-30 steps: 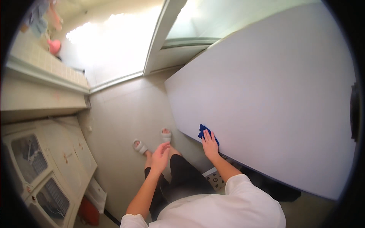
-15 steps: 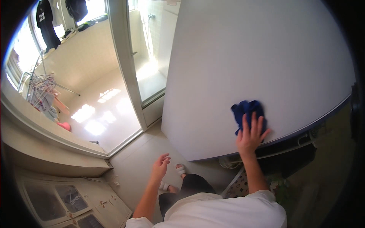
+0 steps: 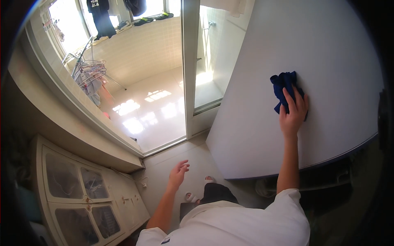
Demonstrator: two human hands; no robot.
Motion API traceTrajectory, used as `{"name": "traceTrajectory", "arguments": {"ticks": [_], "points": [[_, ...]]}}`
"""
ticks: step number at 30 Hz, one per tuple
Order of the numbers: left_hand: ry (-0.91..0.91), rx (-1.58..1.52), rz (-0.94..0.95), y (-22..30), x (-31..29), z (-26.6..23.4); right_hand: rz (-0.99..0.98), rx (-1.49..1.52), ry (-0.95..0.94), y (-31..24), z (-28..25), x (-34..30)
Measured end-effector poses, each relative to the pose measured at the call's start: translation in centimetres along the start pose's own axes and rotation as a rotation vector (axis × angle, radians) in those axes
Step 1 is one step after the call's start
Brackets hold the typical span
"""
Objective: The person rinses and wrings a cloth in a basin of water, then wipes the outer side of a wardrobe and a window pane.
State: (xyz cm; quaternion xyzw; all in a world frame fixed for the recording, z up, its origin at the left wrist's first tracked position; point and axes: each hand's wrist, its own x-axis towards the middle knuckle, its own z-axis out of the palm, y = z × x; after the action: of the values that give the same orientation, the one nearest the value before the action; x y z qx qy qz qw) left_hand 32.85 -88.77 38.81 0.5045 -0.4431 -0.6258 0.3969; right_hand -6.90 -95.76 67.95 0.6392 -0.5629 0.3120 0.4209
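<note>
A crumpled dark blue cloth (image 3: 283,88) lies against a broad, smooth, pale tabletop-like surface (image 3: 332,65). My right hand (image 3: 294,112) is on the cloth, pressing it to that surface with fingers curved over it and my arm stretched forward. Part of the cloth is hidden beneath the palm. My left hand (image 3: 179,174) hangs in the air over the floor, left of the surface and apart from it. Its fingers are loosely bent and separated, with nothing in them.
The pale surface's dark edge (image 3: 324,164) curves along its near side, with a dim rack below. At the lower left stands a cream cabinet (image 3: 78,201) with glazed doors. A framed sliding door (image 3: 189,82) borders a sunlit balcony holding a rack of hangers (image 3: 90,67).
My right hand has slid the cloth farther away over the surface, away from the near edge. The view has swung left, and my left hand stays raised and free.
</note>
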Motion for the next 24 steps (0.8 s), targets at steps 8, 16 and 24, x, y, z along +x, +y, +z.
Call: {"name": "traceTrajectory", "arguments": {"ticks": [8,16,24], "points": [[0.032,-0.075,0.121,5.0,5.0,-3.4,1.208,2.132,0.103,-11.1,5.5,-2.9],[-0.105,-0.079,0.112,16.4,14.2,-2.4,1.774,2.824,-0.242,-17.8,14.6,-6.3],[-0.199,-0.755,-0.219,18.8,19.6,0.5,1.64,2.873,-0.815,-22.1,19.5,-3.5]]}}
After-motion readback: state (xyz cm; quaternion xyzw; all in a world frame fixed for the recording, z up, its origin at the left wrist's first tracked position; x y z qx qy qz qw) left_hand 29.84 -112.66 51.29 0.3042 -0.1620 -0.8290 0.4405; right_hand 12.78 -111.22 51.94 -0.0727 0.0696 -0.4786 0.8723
